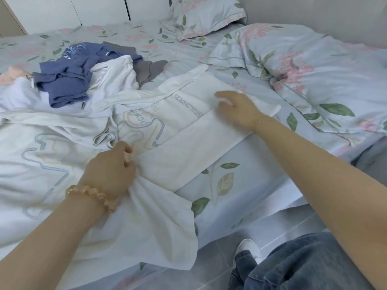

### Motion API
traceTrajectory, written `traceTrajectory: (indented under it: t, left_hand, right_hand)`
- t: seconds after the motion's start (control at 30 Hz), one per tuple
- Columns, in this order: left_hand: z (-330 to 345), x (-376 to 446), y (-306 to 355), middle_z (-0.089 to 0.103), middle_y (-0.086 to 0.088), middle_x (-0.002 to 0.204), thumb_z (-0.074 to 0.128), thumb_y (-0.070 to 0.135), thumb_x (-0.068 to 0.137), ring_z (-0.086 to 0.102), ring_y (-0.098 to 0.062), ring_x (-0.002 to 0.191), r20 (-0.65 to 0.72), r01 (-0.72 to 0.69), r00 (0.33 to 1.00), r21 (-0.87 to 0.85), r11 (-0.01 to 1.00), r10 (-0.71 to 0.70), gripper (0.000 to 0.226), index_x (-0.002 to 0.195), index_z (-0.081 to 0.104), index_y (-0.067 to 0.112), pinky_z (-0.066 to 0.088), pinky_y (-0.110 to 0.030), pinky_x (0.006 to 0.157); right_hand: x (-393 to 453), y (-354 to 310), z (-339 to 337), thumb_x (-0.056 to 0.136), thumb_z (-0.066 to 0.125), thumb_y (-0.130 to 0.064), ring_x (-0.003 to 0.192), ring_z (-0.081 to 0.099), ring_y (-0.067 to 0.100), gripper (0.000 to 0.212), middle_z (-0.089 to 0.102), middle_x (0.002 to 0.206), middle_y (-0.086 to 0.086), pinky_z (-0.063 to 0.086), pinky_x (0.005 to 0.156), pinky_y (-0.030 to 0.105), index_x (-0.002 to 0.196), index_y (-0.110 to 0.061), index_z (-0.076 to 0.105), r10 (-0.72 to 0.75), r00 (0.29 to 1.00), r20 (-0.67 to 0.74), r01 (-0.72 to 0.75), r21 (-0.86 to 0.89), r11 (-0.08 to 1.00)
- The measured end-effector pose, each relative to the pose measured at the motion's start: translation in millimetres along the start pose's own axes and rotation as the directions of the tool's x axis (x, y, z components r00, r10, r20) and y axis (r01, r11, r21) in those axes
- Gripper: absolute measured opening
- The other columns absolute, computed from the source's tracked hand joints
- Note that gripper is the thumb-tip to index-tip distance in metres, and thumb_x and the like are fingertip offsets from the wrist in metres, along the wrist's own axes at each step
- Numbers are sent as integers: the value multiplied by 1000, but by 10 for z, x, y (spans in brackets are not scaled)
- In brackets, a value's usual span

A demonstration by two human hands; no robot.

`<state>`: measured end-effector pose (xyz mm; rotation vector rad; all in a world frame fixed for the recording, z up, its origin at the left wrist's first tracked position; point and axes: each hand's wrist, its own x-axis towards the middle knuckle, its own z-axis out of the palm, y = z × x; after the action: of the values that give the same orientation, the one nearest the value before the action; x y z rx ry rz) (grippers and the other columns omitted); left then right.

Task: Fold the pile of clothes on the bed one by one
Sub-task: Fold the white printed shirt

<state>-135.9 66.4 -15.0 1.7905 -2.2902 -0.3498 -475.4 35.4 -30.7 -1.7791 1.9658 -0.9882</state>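
Note:
A white T-shirt with grey lettering [188, 126] lies spread across the floral bed [240, 164], partly folded. My left hand [111, 168], with a bead bracelet on its wrist, grips a bunched fold of the shirt near its lower edge. My right hand [236, 108] rests on the shirt's far right edge, fingers spread and slightly curled over the cloth. To the left lies another white garment with a looping line print [41, 160]. Behind it a pile holds a blue hooded top [69, 80], a white piece [117, 76] and grey cloth [150, 70].
A floral duvet [303, 76] is heaped at the right and a pillow [205, 15] leans at the head of the bed. The bed's near edge meets a tiled floor [209, 268], where my jeans and a white shoe [249, 248] show.

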Motion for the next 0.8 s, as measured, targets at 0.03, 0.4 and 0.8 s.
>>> traceTrajectory:
  t: [0.03,0.4,0.8]
  left_hand:
    - [39,6,17,63,-8,93,60,11,82,57,-33,91,-88,-79,992,169,982,95,33,114,55,13,46,-40,73]
    - [483,-1,278,-41,23,144,-40,81,43,-42,1,128,383,-454,845,147,879,373,84,122,-42,54,-20,-37,114]
    - [50,56,148,52,20,136,61,22,93,41,12,125,326,-60,873,-666,744,362,31,124,61,27,28,-9,109]
  right_hand:
    - [-96,-136,96,97,54,-12,134,43,22,40,45,146,12,27,115,32,136,-5,52,-114,988,106,121,-57,991]
    - [-136,136,233,100,25,-57,148,-4,6,63,-4,162,-9,-4,118,31,155,-32,8,-40,924,380,213,-427,879]
    - [11,372,-71,103,35,-35,148,14,26,55,16,160,12,7,119,35,152,-10,26,0,994,107,51,-472,880]
